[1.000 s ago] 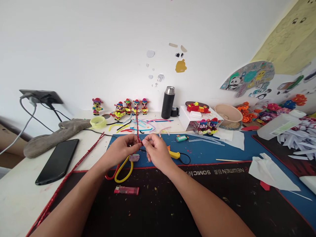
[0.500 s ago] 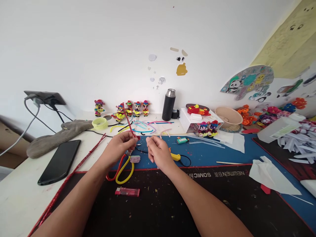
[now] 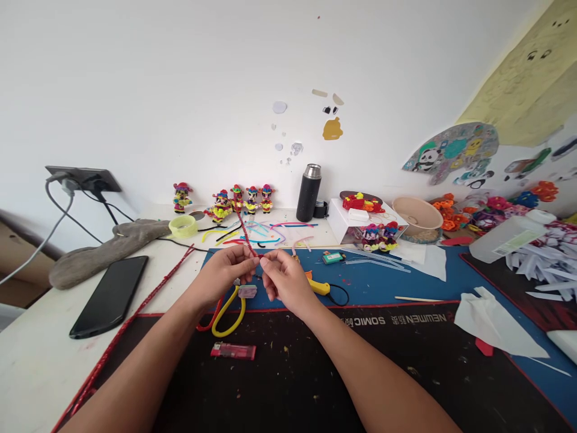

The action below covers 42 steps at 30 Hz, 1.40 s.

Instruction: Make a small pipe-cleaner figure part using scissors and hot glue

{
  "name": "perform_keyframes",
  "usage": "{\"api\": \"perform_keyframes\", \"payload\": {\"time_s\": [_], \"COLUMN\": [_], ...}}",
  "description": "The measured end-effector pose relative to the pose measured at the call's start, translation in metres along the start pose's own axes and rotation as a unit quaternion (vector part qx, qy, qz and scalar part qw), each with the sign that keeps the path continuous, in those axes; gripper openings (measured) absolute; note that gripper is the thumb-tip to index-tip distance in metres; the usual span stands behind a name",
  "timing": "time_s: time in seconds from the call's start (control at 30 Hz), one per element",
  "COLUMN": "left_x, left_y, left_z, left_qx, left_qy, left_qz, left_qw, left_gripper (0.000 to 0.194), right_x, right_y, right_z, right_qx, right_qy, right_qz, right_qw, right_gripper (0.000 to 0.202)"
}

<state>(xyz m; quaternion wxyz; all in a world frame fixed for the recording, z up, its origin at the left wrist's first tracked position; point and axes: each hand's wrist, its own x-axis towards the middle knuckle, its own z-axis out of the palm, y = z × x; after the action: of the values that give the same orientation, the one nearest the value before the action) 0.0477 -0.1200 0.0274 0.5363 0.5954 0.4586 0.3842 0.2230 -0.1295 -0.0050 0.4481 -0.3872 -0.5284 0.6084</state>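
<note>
My left hand (image 3: 232, 264) pinches a thin red pipe cleaner (image 3: 246, 234), which sticks up and slightly left from the fingertips. Thumb to thumb with it, my right hand (image 3: 285, 272) is closed at the lower end of the same strand; the exact end is hidden by the fingers. Below the hands lie scissors (image 3: 229, 328) with red and yellow handles, partly covered by the left hand, and a pale block (image 3: 247, 291). Nearer to me is a red lighter (image 3: 233, 351). Longer red pipe cleaners (image 3: 148, 297) lie along the left, by my left forearm.
A black phone (image 3: 109, 296) and yellow tape (image 3: 183, 227) are on the left. Behind the hands stand pipe-cleaner figures (image 3: 220, 207), loose coloured pieces (image 3: 261, 228) and a black flask (image 3: 309, 193). A yellow-handled tool (image 3: 321, 287), white box (image 3: 333, 221) and tissue (image 3: 493, 325) lie rightward.
My right hand has moved left to meet the left hand at the pipe cleaner. The left hand has shifted slightly right and down, and the strand's upper tip is lower.
</note>
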Motion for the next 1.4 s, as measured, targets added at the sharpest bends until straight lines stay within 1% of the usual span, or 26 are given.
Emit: {"api": "perform_keyframes", "payload": {"time_s": [0.17,0.33,0.6,0.77,0.97,1.17,1.4], "left_x": [0.000,0.000,-0.001,-0.001,-0.002,-0.003,-0.002], "left_y": [-0.003,-0.003,-0.001,0.003,0.005,0.007,0.003], "left_z": [0.000,-0.003,-0.004,-0.003,-0.004,-0.004,-0.009], "left_qx": [-0.023,-0.036,-0.012,0.012,0.033,0.056,0.099], "left_qy": [-0.023,-0.009,-0.004,0.008,0.002,0.005,0.006], "left_qz": [-0.016,-0.012,-0.014,-0.009,-0.005,0.001,0.021], "left_qw": [0.999,0.999,1.000,1.000,0.999,0.998,0.995], "left_gripper": [0.040,0.039,0.040,0.043,0.043,0.044,0.045], "right_x": [0.000,0.001,0.001,0.001,0.001,0.002,0.003], "right_y": [0.000,0.003,0.004,0.005,0.005,0.006,0.014], "right_z": [-0.002,-0.002,-0.002,-0.002,-0.002,-0.002,-0.005], "right_qx": [-0.011,-0.014,-0.019,-0.018,-0.020,-0.033,-0.066], "right_qy": [0.021,0.023,0.034,0.029,0.021,0.009,-0.001], "right_qz": [-0.016,-0.014,-0.015,-0.018,-0.020,-0.019,-0.023], "right_qw": [1.000,1.000,0.999,0.999,0.999,0.999,0.998], "right_gripper": [0.032,0.031,0.034,0.033,0.032,0.028,0.021]}}
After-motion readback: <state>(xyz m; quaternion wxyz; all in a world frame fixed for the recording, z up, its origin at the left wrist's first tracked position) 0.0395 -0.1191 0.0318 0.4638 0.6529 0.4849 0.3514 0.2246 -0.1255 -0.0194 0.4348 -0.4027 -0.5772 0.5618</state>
